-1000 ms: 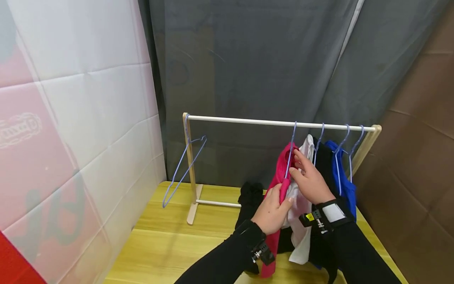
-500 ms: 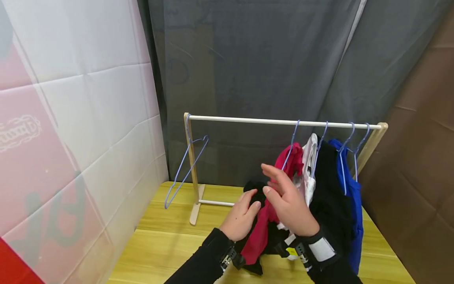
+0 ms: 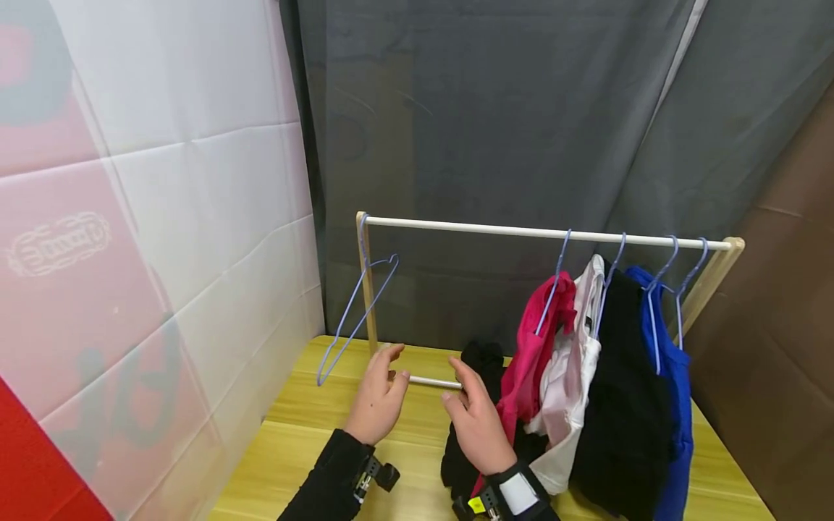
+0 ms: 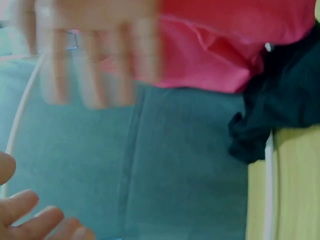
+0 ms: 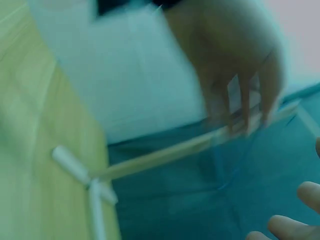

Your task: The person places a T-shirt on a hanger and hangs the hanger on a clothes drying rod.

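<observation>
Both hands hold nothing in the head view. My left hand is over the table, nearest to a bare blue-purple wire hanger at the left end of the rail. Loosely bent fingers show on my right hand, in front of black cloth and left of a pink-red garment on a hanger. In the left wrist view that pink-red garment fills the top, behind the blurred right hand. The right wrist view catches the left hand blurred, before the rack's wooden post.
A white rail spans the wooden rack. Right of the pink-red garment hang a white garment, a black garment and a blue garment. Grey curtain stands behind; a white printed sheet borders the left side.
My hands have let go of the pink-red garment and its hanger. Both have moved left and down, with the left hand moving farther toward the bare hanger. The pink-red garment now hangs freely.
</observation>
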`<state>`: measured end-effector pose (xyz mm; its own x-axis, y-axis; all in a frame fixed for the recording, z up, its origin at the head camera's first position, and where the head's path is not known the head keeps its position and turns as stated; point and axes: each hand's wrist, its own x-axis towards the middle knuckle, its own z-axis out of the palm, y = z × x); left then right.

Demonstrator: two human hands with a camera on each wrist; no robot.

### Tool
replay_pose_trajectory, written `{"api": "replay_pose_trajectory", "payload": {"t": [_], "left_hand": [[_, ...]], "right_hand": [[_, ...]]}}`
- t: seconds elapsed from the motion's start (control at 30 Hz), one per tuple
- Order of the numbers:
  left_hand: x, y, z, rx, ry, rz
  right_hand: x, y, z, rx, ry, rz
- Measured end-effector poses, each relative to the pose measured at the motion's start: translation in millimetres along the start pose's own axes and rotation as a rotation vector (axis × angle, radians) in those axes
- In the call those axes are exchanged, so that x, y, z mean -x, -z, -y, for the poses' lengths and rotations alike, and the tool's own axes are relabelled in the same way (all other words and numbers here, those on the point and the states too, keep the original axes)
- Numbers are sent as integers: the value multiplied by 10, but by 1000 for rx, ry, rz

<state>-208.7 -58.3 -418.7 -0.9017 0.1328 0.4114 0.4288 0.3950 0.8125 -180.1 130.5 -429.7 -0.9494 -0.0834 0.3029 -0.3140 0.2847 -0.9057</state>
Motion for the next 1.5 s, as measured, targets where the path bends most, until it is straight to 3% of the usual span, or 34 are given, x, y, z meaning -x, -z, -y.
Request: {"api": "replay_pose_trajectory", "payload": {"t": [0.1, 0.27, 0.33, 0.4, 0.6, 0.7, 0.83, 0.97, 1.3, 1.5], "left_hand": [[31, 122, -30, -48, -95, -47], [-18, 438, -130, -232, -360, -216], [-101, 585, -156, -292, -386, -262], [-203, 724, -156, -310, -317, -261], [-485, 1011, -43, -251, 116, -46], [-599, 1070, 9, -229, 206, 67], [-685, 1089, 23, -218, 246, 161], [-714, 1049, 23, -147, 301, 191], [-645, 1025, 11, -127, 265, 129], [-492, 1043, -114, -26, 201, 101]], "right_hand": [[-22, -25, -259, 28, -70, -40], [-21, 67, -630, 71, -129, -88], [-6, 154, -729, 107, -131, -122], [3, 244, -805, 141, -138, -158], [4, 477, -944, 193, -157, -201], [1, 558, -983, 198, -168, -217], [39, 623, -1019, 185, -208, -225], [107, 675, -1048, 168, -257, -227], [181, 669, -1104, 165, -305, -212], [187, 532, -1143, 122, -249, -195]]}}
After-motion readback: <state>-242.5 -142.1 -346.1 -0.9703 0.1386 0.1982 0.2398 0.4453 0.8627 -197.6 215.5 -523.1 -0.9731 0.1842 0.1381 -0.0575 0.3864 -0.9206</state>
